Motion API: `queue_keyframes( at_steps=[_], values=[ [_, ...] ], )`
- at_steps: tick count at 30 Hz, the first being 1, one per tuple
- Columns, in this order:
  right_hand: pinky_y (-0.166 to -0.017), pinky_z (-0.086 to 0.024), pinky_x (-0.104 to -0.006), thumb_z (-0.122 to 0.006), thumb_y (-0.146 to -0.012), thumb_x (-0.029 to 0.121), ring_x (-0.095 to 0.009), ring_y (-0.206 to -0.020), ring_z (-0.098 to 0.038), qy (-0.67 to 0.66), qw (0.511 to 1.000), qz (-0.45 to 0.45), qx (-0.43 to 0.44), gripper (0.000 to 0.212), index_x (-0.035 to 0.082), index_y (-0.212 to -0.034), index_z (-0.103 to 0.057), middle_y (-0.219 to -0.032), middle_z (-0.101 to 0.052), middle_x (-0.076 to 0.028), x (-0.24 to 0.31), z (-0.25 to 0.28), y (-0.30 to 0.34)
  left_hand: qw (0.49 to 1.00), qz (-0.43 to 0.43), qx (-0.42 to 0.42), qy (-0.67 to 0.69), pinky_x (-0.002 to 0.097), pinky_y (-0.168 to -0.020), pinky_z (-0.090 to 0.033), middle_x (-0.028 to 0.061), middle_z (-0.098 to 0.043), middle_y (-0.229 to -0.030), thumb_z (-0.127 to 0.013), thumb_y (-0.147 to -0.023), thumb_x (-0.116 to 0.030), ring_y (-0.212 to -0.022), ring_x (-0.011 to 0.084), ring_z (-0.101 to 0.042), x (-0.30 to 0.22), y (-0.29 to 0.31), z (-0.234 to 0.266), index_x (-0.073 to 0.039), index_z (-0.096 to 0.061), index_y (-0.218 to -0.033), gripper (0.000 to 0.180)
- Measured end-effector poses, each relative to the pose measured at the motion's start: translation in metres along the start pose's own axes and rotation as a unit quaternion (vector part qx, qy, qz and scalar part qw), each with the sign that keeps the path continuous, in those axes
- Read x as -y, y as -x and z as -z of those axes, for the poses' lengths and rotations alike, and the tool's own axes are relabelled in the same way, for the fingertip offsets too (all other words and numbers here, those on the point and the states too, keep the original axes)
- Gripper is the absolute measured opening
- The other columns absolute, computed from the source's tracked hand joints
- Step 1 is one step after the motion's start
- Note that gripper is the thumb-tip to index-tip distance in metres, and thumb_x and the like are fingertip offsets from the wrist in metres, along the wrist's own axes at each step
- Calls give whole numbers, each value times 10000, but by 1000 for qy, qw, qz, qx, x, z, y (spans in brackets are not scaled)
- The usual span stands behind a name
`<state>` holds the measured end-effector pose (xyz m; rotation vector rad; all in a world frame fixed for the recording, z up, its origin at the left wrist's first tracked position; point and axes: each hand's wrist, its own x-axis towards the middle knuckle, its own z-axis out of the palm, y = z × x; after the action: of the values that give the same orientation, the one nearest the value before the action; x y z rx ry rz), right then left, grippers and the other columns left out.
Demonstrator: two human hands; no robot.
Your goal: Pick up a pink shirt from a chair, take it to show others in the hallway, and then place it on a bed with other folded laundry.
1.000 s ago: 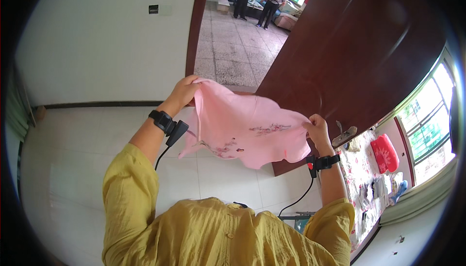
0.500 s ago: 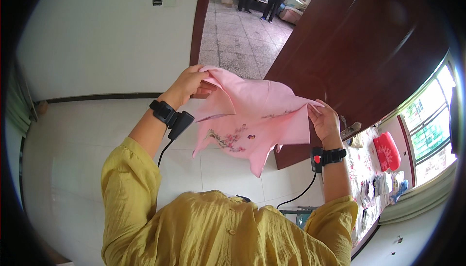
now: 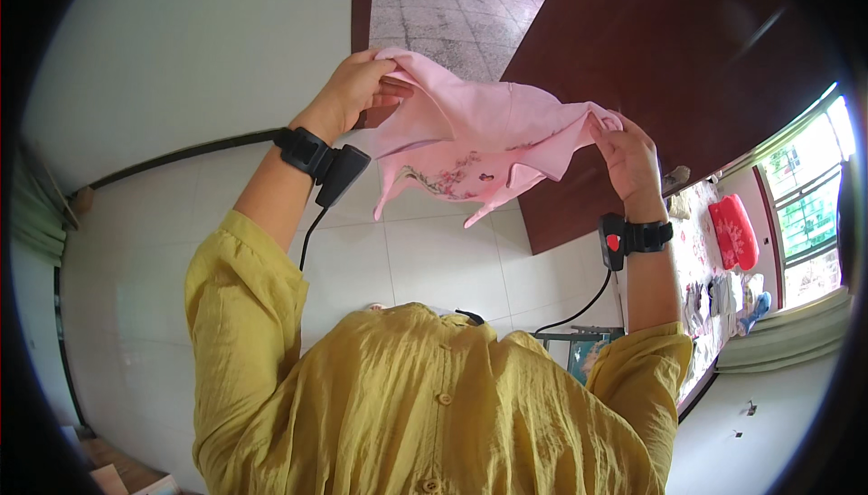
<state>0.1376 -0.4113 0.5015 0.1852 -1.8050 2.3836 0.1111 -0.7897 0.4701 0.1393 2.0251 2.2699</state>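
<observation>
A pink cloth garment (image 3: 493, 124) with printed flowers and a small butterfly is stretched in the air between my two hands. My left hand (image 3: 362, 88) pinches its upper left corner, with some fingers tucked under the fabric. At the opposite end my right hand (image 3: 624, 153) is closed on the gathered right edge. The cloth sags between them, and loose points hang down from its lower edge. What kind of garment it is, I cannot tell from its folds. Each wrist wears a black strap with a cabled device.
Behind the cloth stands a dark red-brown door (image 3: 669, 52), open to a room with a speckled tile floor (image 3: 434, 16) and people's legs. On the right are a bed (image 3: 692, 224) with folded clothes, a red pillow (image 3: 733, 231) and a barred window. A small frame-like stand (image 3: 586, 350) is near my right elbow.
Both hands and the pink garment have risen in the view, the right hand also shifting rightward. The garment's lower edge has swung and folded up. The view has tilted downward.
</observation>
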Motion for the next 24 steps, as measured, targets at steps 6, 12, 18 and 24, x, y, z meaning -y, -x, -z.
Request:
queue_keyframes(
  at_steps=[6,12,18,24],
  values=[
    [-877,-524,-321,-516,-798,-125,-247,-996,-620,56,998,-13,-33,310,-110,-1108,-529,-1081,-598,-172,-8,14,18,999,47,12,2,271,-731,-523,81,-645,-993,-438,-949,-199,-871,168,-653,3,14,-4,-75,-544,-1130,244],
    [-896,-529,-329,-514,-906,-2,-233,-977,-629,97,994,-25,-32,182,-107,-1052,-537,-1027,-606,-154,-1,5,34,999,47,26,-2,294,-745,-528,82,-646,-981,-446,-947,-196,-859,170,-654,5,20,4,-78,-553,-1108,227],
    [-851,-546,-312,-524,-918,39,-207,-922,-646,169,985,-10,-37,177,-87,-1036,-561,-989,-625,-134,7,1,36,999,35,15,-8,279,-773,-507,79,-662,-971,-458,-921,-218,-847,162,-648,4,22,8,-75,-590,-1079,251],
    [-613,-554,-245,-543,-903,74,-147,-704,-654,298,953,-10,-52,164,-45,-1001,-598,-831,-651,-90,3,11,37,996,-30,64,-62,276,-789,-503,75,-661,-987,-583,-860,-154,-873,142,-639,17,26,12,-66,-587,-1089,245]
  ],
)
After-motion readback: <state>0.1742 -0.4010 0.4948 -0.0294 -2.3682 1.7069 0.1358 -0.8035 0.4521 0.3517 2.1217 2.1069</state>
